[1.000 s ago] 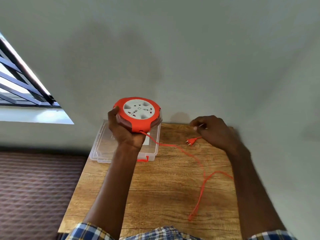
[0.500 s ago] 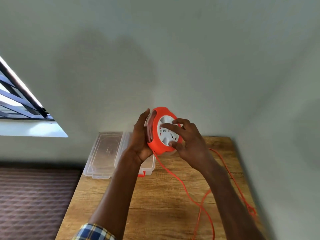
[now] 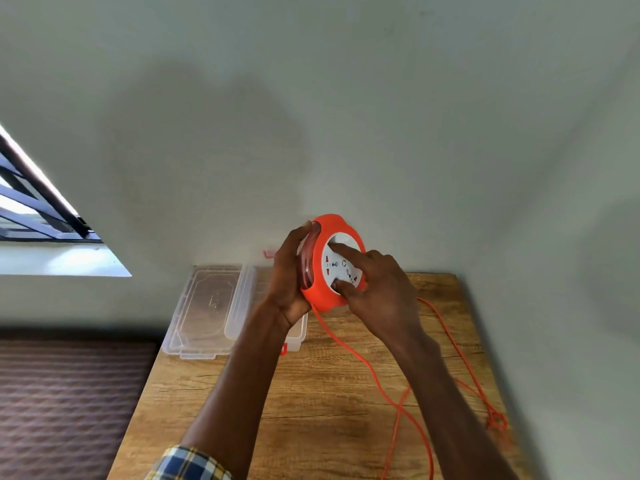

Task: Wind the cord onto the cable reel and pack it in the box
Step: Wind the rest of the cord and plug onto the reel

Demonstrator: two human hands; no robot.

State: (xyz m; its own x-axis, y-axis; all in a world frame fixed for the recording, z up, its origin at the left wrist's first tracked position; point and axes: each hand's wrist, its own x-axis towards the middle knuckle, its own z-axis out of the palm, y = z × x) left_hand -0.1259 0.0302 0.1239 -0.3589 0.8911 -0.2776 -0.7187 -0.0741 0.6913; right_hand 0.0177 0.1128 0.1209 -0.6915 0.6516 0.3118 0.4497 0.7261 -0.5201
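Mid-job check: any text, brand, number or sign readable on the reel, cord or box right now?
None can be read.
Cable reel: small marks on its white socket face, too blurred to read.
Clear box and its lid: faint embossing on the lid, illegible.
Cord: no markings visible.

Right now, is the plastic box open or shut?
Open. The clear box sits on the table with its lid flipped flat beside it.

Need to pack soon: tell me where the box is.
In the head view the clear box lies open at the table's far-left corner, against the wall, partly behind the left hand.
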